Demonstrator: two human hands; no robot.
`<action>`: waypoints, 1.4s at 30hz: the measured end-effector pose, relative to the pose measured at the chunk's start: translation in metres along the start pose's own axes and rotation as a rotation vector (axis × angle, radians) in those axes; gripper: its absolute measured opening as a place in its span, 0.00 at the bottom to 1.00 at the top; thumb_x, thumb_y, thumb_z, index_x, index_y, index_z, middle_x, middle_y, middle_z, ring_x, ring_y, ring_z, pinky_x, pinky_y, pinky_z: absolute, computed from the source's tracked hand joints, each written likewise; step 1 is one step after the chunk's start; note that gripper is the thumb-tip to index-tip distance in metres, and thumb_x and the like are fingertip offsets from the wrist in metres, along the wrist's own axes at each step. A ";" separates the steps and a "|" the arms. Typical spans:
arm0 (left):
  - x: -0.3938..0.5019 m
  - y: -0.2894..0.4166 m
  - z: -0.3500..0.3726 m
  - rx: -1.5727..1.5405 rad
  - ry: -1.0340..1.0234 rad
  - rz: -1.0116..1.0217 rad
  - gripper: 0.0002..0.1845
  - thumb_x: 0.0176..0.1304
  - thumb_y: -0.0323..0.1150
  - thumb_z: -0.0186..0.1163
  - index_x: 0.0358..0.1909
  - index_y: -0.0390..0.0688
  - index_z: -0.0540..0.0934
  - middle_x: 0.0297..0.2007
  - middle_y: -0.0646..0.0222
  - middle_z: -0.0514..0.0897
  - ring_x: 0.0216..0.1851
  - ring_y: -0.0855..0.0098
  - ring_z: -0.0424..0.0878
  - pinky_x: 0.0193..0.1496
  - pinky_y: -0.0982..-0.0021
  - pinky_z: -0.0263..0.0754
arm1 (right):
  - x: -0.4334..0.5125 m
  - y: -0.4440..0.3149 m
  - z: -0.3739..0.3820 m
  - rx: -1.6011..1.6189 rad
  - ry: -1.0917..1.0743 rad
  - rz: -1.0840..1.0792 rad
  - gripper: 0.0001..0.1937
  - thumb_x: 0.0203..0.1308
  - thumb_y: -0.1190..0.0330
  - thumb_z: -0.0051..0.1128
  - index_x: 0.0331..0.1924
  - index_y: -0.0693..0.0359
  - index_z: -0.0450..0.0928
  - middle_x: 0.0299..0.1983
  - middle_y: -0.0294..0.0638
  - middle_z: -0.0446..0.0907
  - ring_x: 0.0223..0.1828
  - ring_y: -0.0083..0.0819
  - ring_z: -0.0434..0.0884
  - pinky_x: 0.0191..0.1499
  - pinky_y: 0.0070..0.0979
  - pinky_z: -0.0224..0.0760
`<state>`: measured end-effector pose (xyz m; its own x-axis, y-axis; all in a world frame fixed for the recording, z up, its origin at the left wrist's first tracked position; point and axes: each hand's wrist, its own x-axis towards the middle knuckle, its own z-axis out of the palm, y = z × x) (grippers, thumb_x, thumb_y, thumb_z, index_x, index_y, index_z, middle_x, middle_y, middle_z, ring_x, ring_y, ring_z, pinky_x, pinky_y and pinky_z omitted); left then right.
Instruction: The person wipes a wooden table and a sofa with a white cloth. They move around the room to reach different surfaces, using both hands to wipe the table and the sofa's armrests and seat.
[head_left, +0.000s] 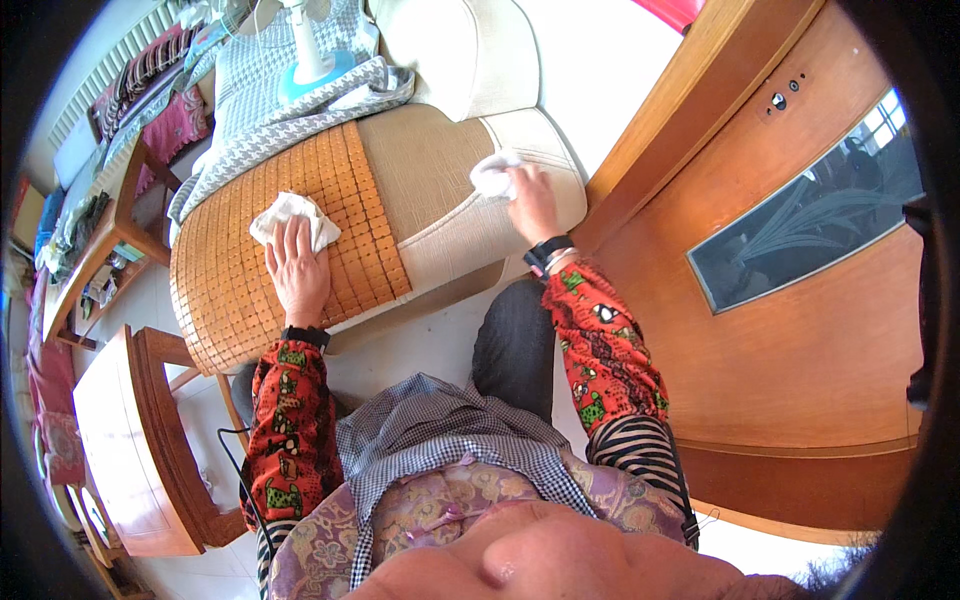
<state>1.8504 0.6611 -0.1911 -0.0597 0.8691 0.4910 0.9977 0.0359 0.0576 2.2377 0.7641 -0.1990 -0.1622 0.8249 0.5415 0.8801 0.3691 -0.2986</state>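
My left hand (298, 270) lies flat, fingers extended, on a crumpled white cloth (325, 227), holding it against a mat of small brown tiles (225, 300). This mat covers the left part of a beige upholstered sofa seat (427, 161). Near the seat's right end, my right hand (534, 202) grips a bunched white cloth (491, 177) by its right side. That cloth is over the pale seat border; whether its underside touches the fabric is hard to see. Both forearms wear red patterned sleeve covers, with dark bands at the wrists.
A white and blue electric fan (311, 71) stands on a grey houndstooth cover (255, 127) at the sofa's far side. Close on the right is a wooden door (750, 360) with a glass panel. A wooden stool (120, 442) and a low wooden table (112, 225) are at left.
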 end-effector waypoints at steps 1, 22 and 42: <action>0.000 0.000 0.000 0.005 -0.021 -0.009 0.29 0.65 0.37 0.58 0.68 0.46 0.68 0.69 0.69 0.68 0.75 0.61 0.56 0.76 0.53 0.46 | 0.009 0.014 -0.002 -0.068 -0.039 0.062 0.18 0.50 0.79 0.58 0.48 0.59 0.78 0.47 0.47 0.75 0.49 0.51 0.74 0.54 0.43 0.70; -0.013 0.006 -0.003 -0.089 0.015 -0.003 0.30 0.60 0.39 0.63 0.64 0.44 0.72 0.68 0.65 0.69 0.74 0.56 0.57 0.75 0.51 0.46 | 0.049 -0.004 0.029 -0.015 -0.170 -0.098 0.17 0.50 0.79 0.58 0.46 0.63 0.75 0.47 0.51 0.75 0.49 0.54 0.74 0.54 0.46 0.68; -0.045 -0.003 -0.007 -0.126 -0.075 0.151 0.36 0.54 0.38 0.62 0.69 0.48 0.68 0.71 0.66 0.65 0.75 0.56 0.55 0.77 0.49 0.45 | 0.115 -0.080 0.092 0.022 -0.284 -0.069 0.13 0.54 0.74 0.55 0.44 0.64 0.80 0.48 0.54 0.79 0.52 0.52 0.78 0.56 0.46 0.71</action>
<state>1.8501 0.6182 -0.2073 0.0976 0.8942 0.4369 0.9828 -0.1556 0.0991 2.1079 0.8695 -0.1852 -0.3428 0.8832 0.3202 0.8530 0.4354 -0.2877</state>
